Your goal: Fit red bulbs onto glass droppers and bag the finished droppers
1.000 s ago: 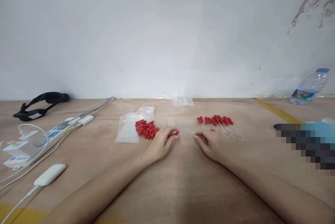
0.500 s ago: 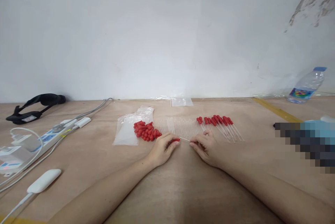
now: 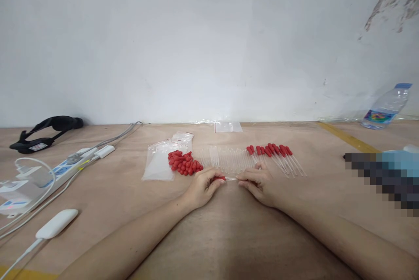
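Observation:
Between thumb and fingers, my left hand [image 3: 203,187] pinches a red rubber bulb [image 3: 221,178], its end poking out to the right. My right hand [image 3: 258,184] is closed on a thin clear glass tube [image 3: 231,179], which lies level between the hands, its left end at the bulb. Whether the tube is inside the bulb I cannot tell. A pile of red rubber bulbs [image 3: 185,164] lies beyond my left hand. Clear glass tubes [image 3: 225,157] lie in a row behind both hands. Past my right hand are several droppers [image 3: 280,152], red bulbs on tubes.
Clear plastic bags [image 3: 159,166] lie left of the pile, with another small bag [image 3: 228,127] by the wall. At left are a power strip [image 3: 63,170] with cables, a white device [image 3: 57,224] and a black strap [image 3: 49,133]. A water bottle [image 3: 384,109] leans at far right.
The tube's left end has come down from slightly above the bulb's opening and is now in line with it. Both hands stay in nearly the same place.

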Available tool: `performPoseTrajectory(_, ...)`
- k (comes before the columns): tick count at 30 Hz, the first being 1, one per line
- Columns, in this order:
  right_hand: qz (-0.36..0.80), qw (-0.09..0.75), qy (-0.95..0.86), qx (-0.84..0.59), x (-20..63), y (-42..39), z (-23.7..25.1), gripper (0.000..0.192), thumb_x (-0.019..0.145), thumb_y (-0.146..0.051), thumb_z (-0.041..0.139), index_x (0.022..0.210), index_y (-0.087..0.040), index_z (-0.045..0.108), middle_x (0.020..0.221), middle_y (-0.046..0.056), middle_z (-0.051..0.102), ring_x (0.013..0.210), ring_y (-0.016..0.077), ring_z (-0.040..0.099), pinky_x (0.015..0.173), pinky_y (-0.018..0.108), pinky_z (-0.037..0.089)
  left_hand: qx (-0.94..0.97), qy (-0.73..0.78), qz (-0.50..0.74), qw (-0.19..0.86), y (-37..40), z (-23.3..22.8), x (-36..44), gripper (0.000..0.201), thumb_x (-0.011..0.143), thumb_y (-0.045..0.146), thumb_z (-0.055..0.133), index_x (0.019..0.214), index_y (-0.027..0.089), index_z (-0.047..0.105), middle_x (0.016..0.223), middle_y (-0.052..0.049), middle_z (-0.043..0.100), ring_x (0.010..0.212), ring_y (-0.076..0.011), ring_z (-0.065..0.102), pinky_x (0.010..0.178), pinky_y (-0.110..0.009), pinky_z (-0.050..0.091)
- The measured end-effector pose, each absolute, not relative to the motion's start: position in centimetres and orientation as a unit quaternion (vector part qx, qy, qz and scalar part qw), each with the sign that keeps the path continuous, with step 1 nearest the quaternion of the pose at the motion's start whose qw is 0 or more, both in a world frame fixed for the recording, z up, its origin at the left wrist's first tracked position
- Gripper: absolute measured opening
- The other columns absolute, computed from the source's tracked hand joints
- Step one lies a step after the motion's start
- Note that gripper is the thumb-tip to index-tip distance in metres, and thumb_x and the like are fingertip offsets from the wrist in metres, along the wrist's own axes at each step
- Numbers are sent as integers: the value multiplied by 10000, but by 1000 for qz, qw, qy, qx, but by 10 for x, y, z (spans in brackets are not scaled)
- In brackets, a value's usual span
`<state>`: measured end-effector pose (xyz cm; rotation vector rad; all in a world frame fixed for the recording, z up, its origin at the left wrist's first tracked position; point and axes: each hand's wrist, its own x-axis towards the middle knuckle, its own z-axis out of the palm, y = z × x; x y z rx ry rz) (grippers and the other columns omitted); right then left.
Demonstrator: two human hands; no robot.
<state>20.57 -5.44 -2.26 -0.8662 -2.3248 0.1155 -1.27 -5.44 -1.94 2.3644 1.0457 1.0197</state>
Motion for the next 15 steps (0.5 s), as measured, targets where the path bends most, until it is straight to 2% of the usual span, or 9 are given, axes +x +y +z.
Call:
performPoseTrajectory(8, -44, 279, -899, -336, 209, -59, -16, 219, 850, -207, 418, 822, -208, 635, 736, 11, 643, 643, 101, 535, 679, 298, 223, 879, 334, 301, 160, -55, -19, -14, 159, 857, 246, 442, 826, 154, 568, 766, -28, 575, 724, -132, 516, 646, -223, 391)
performPoseTrajectory(15, -35, 272, -895, -351, 203, -64, -15, 236, 848, -207, 394, 781, -196, 621, 676, 0, 620, 585, 100, 480, 669, 295, 206, 891, 329, 288, 125, -56, -22, -13, 154, 855, 256, 442, 842, 144, 547, 760, -33, 564, 710, -134, 501, 638, -225, 383)
